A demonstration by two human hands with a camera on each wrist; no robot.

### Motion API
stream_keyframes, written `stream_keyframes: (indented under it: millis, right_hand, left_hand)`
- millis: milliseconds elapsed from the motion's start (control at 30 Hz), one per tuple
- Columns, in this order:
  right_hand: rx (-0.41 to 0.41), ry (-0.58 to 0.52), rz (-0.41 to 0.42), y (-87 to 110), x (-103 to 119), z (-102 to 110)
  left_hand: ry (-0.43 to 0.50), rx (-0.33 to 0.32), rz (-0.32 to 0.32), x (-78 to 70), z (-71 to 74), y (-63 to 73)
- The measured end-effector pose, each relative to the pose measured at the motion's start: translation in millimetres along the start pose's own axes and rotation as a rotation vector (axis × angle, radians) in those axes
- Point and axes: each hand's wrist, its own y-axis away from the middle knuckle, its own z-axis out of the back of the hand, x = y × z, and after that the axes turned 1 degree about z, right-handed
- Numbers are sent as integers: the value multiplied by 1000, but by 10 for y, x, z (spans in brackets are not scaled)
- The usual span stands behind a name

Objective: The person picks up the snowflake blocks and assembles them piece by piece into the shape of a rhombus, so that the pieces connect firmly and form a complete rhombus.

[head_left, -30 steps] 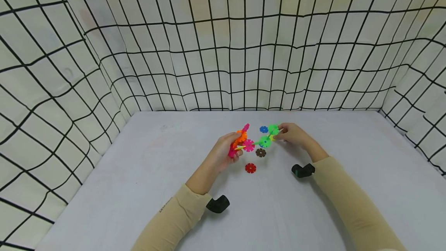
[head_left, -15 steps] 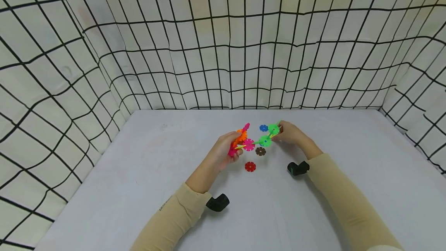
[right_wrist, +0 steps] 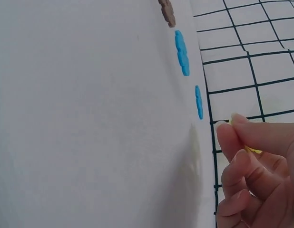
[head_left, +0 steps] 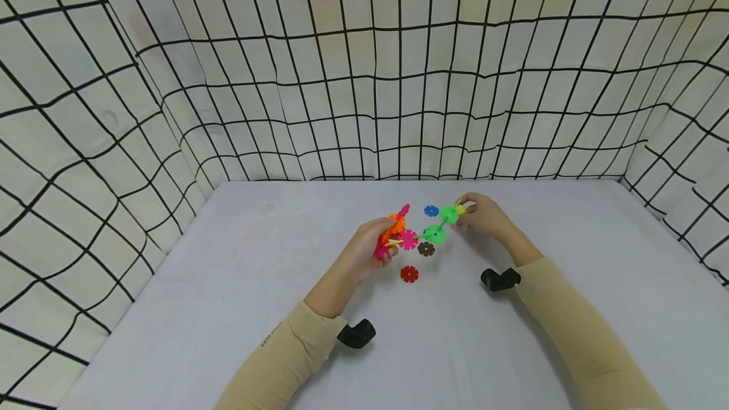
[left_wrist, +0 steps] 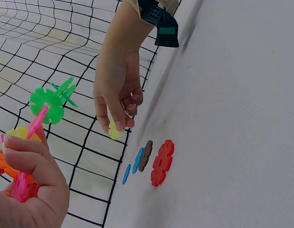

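Note:
My left hand (head_left: 367,247) grips a linked cluster of notched plastic snowflake discs: orange (head_left: 396,225), pink (head_left: 407,240) and yellow, with green discs (head_left: 435,234) reaching out to the right. In the left wrist view a green disc (left_wrist: 46,105) sticks up past the thumb, joined to a pink one (left_wrist: 38,121). My right hand (head_left: 485,218) pinches a yellow snowflake disc (left_wrist: 115,130) between thumb and index finger. From the head, that yellow disc (head_left: 460,209) sits right at the outermost green disc (head_left: 449,214); the left wrist view shows the two apart.
Loose discs lie on the white table (head_left: 256,258): a red one (head_left: 409,274), a brown one (head_left: 426,249) and two blue ones (left_wrist: 138,160) (left_wrist: 126,174). Black netting (head_left: 398,81) over white cloth walls the back and sides. Black wrist cameras (head_left: 356,333) hang below both sleeves.
My right hand first drew slightly left, then shifted back right and away. The yellow disc now shows at the outer green disc's right side. My left hand has barely moved.

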Motion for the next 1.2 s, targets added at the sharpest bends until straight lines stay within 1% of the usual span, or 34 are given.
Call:
stream_keyframes:
  millis: [100, 333, 500, 633, 767, 867, 1000, 1200]
  right_hand:
    - [-20, -16, 11, 52, 19, 51]
    - [-88, -72, 99, 195, 121, 172]
    - [-151, -135, 140, 282, 235, 246]
    - [-203, -167, 172, 355, 335, 282]
    - [-237, -220, 213, 433, 446, 286]
    - [-244, -254, 243, 478, 529, 270]
    - [-238, -261, 269, 512, 638, 228]
    - [-190, -192, 274, 537, 752, 135]
  left_hand:
    - [1, 3, 0, 2, -2, 0]
    - [-23, 11, -7, 5, -10, 9]
    - [-43, 19, -19, 13, -16, 7]
    - [-36, 19, -22, 18, -16, -1]
    - [-35, 20, -24, 22, -20, -1]
    - [-39, 20, -25, 27, -22, 0]
    - [-42, 27, -26, 30, -25, 0]
    - [-54, 28, -16, 33, -29, 3]
